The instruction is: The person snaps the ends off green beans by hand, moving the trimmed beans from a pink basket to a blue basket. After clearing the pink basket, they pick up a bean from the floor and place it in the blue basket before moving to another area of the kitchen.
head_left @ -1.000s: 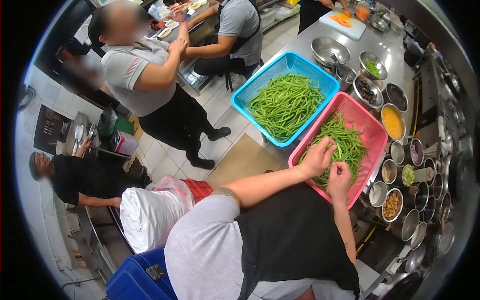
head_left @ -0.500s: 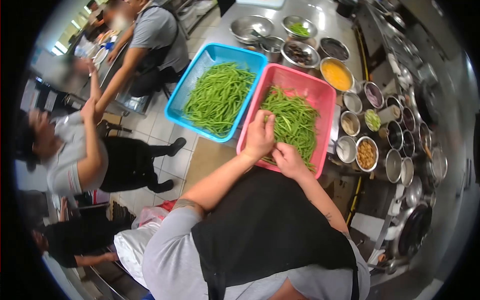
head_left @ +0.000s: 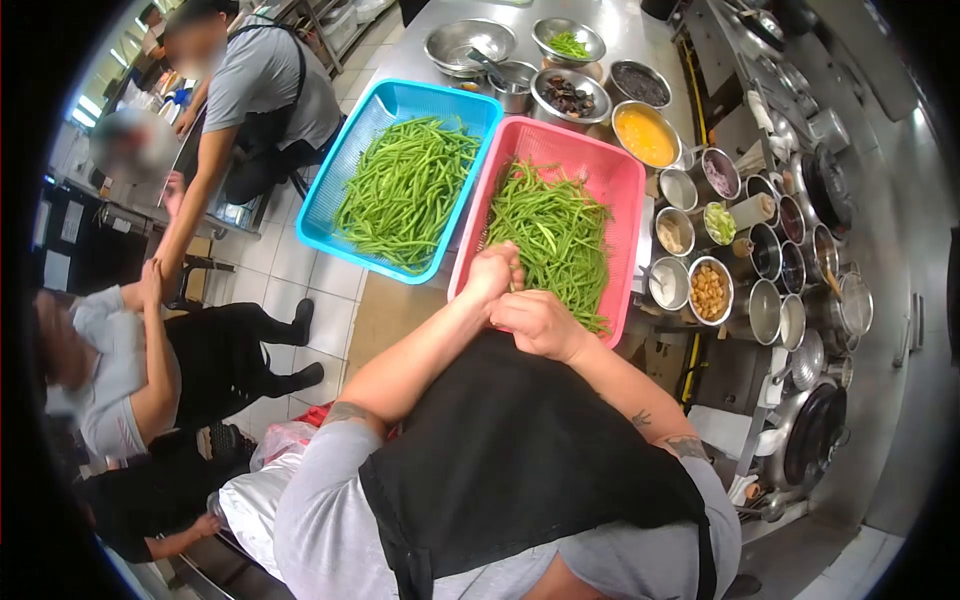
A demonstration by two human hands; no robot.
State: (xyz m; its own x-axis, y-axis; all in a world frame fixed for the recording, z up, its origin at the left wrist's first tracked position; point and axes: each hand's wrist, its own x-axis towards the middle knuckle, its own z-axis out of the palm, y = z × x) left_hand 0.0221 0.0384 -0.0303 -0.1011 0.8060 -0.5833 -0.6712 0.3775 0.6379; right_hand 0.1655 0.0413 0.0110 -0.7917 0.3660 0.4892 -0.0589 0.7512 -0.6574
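My left hand (head_left: 493, 273) is closed, its fingers pinched together at the near left corner of a pink basket (head_left: 627, 240). Right beside it, almost touching, my right hand (head_left: 540, 322) is also closed, thumb and fingers pressed together. Whatever lies between the fingertips is too small and too covered to make out. Loose long green beans (head_left: 555, 235) fill much of the pink basket just beyond both hands. To its left stands a blue basket (head_left: 318, 205) holding a big heap of long green beans (head_left: 408, 190).
Behind the baskets, the steel table carries a metal bowl (head_left: 470, 45), a bowl of dark pieces (head_left: 570, 97) and a bowl of yellow liquid (head_left: 646, 135). Several ingredient pots, including brown chunks (head_left: 710, 290), line the right. Co-workers (head_left: 110, 370) stand at the left.
The view has shifted, so the baskets sit further left. My hands have drawn closer together and back toward my apron; my right hand's knuckles now face up.
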